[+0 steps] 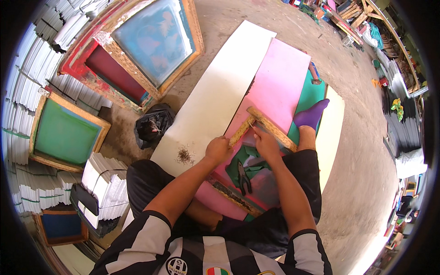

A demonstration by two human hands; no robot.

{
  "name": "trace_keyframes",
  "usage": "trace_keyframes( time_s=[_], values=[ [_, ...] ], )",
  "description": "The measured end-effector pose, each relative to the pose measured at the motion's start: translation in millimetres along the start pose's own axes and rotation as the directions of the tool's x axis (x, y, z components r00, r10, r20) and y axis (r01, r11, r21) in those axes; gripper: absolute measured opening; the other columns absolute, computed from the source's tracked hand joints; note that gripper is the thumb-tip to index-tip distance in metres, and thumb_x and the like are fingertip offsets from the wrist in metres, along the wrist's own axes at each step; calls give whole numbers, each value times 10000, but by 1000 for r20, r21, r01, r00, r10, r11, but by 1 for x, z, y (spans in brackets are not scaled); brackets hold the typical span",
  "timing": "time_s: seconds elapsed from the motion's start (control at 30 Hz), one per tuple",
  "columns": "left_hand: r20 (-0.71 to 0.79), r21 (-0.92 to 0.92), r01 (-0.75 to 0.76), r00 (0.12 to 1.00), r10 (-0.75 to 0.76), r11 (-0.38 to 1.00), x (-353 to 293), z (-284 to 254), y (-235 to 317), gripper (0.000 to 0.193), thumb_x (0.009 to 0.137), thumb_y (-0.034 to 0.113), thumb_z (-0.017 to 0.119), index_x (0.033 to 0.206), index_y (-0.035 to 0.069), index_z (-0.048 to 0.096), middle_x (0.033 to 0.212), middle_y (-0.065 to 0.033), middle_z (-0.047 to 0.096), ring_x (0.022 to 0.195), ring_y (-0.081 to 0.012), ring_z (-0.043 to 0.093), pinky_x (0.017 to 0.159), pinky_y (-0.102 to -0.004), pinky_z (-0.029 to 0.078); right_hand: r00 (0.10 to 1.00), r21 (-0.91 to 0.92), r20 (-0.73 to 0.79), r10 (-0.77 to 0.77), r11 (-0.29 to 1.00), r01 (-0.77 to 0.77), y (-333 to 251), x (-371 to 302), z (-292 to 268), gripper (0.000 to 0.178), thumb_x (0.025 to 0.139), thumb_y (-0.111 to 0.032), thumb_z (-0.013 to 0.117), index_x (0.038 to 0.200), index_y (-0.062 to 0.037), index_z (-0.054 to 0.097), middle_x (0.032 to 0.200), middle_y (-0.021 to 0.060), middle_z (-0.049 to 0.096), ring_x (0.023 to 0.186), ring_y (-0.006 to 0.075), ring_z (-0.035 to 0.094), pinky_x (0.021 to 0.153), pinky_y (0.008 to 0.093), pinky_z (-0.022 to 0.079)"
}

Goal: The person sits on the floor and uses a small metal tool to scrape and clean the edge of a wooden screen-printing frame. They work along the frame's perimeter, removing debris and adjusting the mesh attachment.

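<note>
Over the pink board (284,68), wooden frame (274,130) is clamped in fingers of left hand (218,150); right hand's (267,144) grip can't be told. Corner (252,118) seemingly being worked; steady bracing called for.

Both hands (219,150) at wooden frame (275,130)
</note>
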State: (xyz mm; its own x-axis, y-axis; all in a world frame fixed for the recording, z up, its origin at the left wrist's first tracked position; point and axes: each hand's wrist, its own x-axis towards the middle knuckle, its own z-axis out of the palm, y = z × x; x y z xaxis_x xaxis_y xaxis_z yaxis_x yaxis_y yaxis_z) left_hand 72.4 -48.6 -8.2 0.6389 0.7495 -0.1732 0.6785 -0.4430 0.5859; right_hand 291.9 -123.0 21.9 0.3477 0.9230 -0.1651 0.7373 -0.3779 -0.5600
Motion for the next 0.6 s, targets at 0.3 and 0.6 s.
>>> trace_keyframes(
  time_s=[0.3, 0.6],
  values=[
    [-21, 35, -10, 1000, 11, 999, 1, 2, 1, 264, 823, 234, 713, 917, -13, 724, 971, -219, 697, 957, -402, 688, 876, -498, 562, 1000, -105, 6, -5, 994, 6, -10, 2, -6, 354, 1020, -249, 566, 1346, -171, 678, 1096, 246, 718, 1016, 440, 688, 885, 545, 528],
    [-13, 38, 15, 1000, -14, 999, -1, 1, 11, 272, 833, 236, 715, 938, -15, 721, 973, -215, 699, 948, -405, 690, 873, -496, 564, 1000, 146, 0, 2, 989, -2, 25, 8, 23, 394, 1036, -245, 557, 1407, -138, 634, 962, 254, 726, 934, 411, 711, 837, 515, 539]
  ],
)
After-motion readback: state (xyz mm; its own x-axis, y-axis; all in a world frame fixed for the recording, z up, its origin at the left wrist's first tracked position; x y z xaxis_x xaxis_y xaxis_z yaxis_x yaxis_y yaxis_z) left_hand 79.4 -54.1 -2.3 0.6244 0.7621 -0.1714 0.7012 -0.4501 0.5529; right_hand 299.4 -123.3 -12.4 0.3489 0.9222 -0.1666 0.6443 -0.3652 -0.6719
